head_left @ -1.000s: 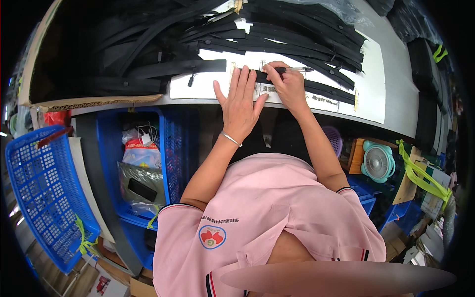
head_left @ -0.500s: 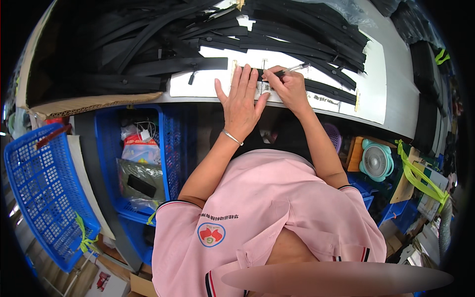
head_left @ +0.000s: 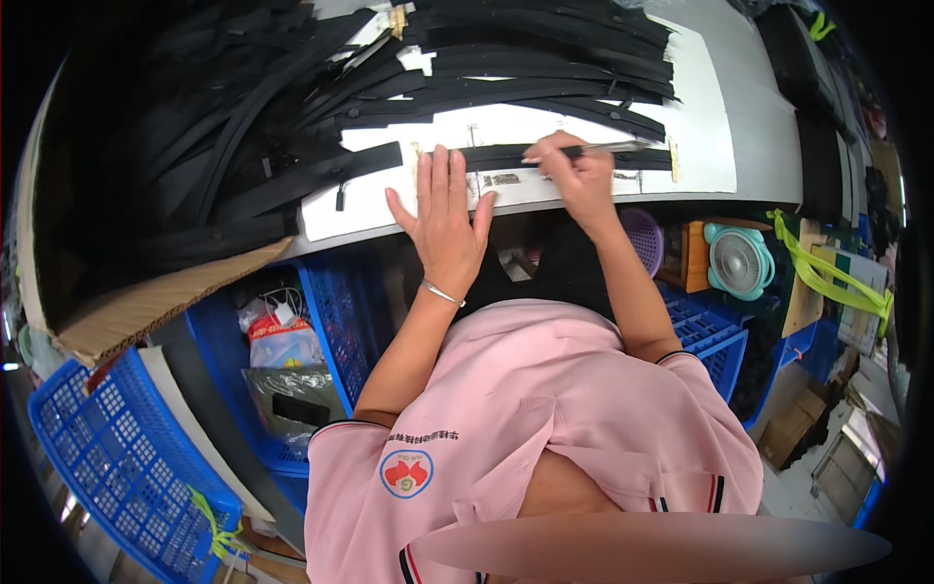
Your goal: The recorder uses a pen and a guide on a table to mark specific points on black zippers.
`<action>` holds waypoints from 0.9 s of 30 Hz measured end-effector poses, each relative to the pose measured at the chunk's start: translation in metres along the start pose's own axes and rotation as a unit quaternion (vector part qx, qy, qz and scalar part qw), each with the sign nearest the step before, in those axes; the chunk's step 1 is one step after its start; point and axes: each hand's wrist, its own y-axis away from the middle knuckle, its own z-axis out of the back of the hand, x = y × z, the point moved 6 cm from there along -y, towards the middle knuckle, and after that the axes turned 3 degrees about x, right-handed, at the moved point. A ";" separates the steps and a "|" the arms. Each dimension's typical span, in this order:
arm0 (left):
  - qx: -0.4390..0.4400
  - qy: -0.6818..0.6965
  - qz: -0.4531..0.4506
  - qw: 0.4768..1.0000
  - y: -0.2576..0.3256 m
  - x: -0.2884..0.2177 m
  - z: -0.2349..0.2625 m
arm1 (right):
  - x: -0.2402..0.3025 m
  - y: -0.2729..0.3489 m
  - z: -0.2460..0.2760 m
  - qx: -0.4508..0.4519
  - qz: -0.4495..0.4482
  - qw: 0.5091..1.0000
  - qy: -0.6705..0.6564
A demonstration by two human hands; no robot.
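A: Where does the black strip (head_left: pixel 498 157) lie before you?
B: On the white board (head_left: pixel 705 127), its long axis running left to right, roughly along the near edge of the grey table (head_left: pixel 769 146); your left hand (head_left: pixel 448 214), fingers slightly spread, lies flat at its left end.
A: And your right hand (head_left: pixel 586 185)?
B: Its fingers pinch a pen (head_left: pixel 611 148) (silver end rightward) over the strip. A turquoise fan (head_left: pixel 739 263) stands below the table, rightward.

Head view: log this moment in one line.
left hand: flat, fingers across black strip | right hand: gripping pen over black strip | white board: beneath black strip
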 end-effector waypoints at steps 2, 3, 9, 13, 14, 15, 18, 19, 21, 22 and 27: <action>-0.001 0.004 -0.001 1.000 0.000 0.001 0.001 | -0.005 0.006 0.034 -0.096 -0.033 0.994 0.036; -0.002 0.006 -0.001 1.000 0.000 0.000 0.000 | -0.006 0.007 0.045 -0.128 -0.037 0.988 0.082; 0.003 0.005 0.002 1.000 0.001 0.000 0.000 | -0.034 0.004 0.053 -0.095 -0.012 0.987 0.128; 0.010 0.007 0.005 1.000 0.000 0.000 0.000 | -0.031 0.004 0.051 -0.091 -0.001 0.985 0.145; 0.011 0.005 0.005 1.000 0.000 -0.001 -0.001 | -0.032 0.003 0.051 -0.087 0.001 0.984 0.157; 0.011 0.003 0.006 1.000 -0.001 -0.004 0.000 | -0.032 0.003 0.051 -0.083 0.003 0.982 0.168; -0.010 0.075 -0.037 0.996 -0.012 -0.027 0.000 | -0.030 0.003 0.052 -0.085 0.019 0.980 0.179; -0.043 0.134 -0.074 0.987 -0.019 -0.041 0.002 | -0.030 0.003 0.051 -0.083 0.020 0.981 0.176; -0.048 0.236 -0.105 0.965 -0.034 -0.062 -0.006 | -0.027 0.002 0.048 -0.078 0.049 0.977 0.194; -0.049 0.233 -0.103 0.966 -0.039 -0.067 -0.012 | -0.026 0.003 0.047 -0.076 0.050 0.977 0.191; -0.079 0.202 -0.091 0.972 -0.052 -0.074 -0.026 | -0.033 0.005 0.052 -0.081 0.034 0.987 0.134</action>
